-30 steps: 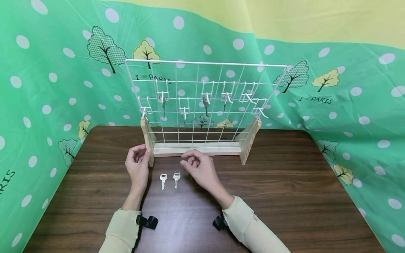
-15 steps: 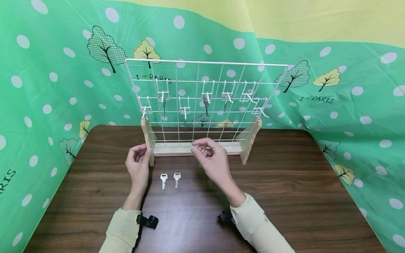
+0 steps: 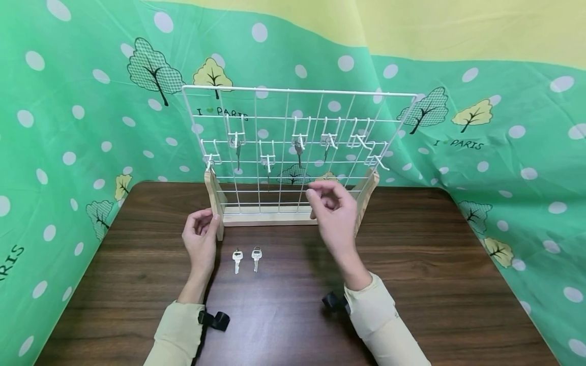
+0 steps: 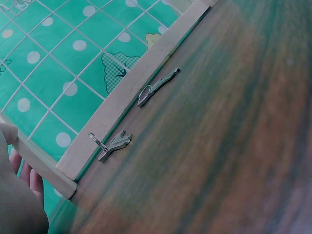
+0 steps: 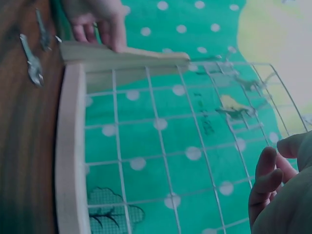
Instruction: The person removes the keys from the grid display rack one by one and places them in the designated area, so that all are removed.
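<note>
In the head view the left hand grips the left wooden upright of a white wire grid rack, thumb in front. To the right, the right hand is raised before the rack's lower right part, fingers loosely curled; no object shows in it. In the right wrist view, nothing is visible between the right hand's thumb and fingers. Two silver keys, the left one and the right one, lie on the table in front of the rack. Keys hang from several white hooks, including one middle key.
Two hooks at the rack's right side, an upper one and a lower one, show no key. The brown wooden table extends on both sides. Behind it hangs a green dotted cloth. Black straps are on both wrists.
The right hand has moved right and up, away from beside the loose keys to the rack's lower right part. The left hand and the loose keys stay where they were.
</note>
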The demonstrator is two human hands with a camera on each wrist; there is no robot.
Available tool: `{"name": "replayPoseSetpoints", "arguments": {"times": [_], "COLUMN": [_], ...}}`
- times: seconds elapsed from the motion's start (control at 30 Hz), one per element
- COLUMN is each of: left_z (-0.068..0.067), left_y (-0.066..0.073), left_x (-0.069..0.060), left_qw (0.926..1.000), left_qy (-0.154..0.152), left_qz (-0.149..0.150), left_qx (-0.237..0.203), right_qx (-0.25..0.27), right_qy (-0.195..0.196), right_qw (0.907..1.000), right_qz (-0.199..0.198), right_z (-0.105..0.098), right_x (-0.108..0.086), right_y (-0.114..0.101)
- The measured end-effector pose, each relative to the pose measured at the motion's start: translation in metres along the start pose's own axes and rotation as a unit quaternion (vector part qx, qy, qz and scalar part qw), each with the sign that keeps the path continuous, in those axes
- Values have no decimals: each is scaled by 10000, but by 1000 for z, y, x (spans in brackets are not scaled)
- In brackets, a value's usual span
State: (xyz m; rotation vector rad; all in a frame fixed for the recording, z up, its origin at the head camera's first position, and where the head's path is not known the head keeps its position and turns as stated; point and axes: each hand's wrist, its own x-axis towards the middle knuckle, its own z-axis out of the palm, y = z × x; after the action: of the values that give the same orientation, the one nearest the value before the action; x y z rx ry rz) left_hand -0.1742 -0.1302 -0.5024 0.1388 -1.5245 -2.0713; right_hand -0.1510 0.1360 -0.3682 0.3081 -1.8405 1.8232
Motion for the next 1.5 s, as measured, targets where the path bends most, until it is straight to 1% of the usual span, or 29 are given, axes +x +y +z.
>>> {"name": "replayPoseSetpoints", "arguments": {"times": [0.1,0.3,0.43,0.6,0.73,0.87,1.03,1.33,1.5], "left_z": [1,1,0,-1,-1,-1,-1,-1,-1], "left_y": [1,0,0,-1,-2,-2,-2,-2,-2], "left_x": [0,0,0,1,1,2,1,2,1], "left_qw": [10000,10000,10000,10000,10000,10000,10000,10000,10000], "left_qy": [-2,6,5,1,-7,11,4,-16,-15], "left_qz": [-7,6,0,0,3,-1,-12,28,30], "left_qx": [-21,-39,-33,-25,-37,-28,0,-47,-53], "right_qx": [130,279,313,207,75,-43,25,-102,-62], "right_qy": [269,602,809,978,1047,1077,989,912,929], "right_qw": [9995,9971,9956,9944,9938,9937,9949,9954,9951], "right_qz": [-102,-384,-356,-346,-376,-295,-200,-275,-325], "right_z": [-5,-8,-7,-4,0,2,5,6,7], "right_x": [9,22,29,36,41,44,47,52,55], "right_y": [-2,-6,-7,-9,-9,-9,-9,-11,-13]}}
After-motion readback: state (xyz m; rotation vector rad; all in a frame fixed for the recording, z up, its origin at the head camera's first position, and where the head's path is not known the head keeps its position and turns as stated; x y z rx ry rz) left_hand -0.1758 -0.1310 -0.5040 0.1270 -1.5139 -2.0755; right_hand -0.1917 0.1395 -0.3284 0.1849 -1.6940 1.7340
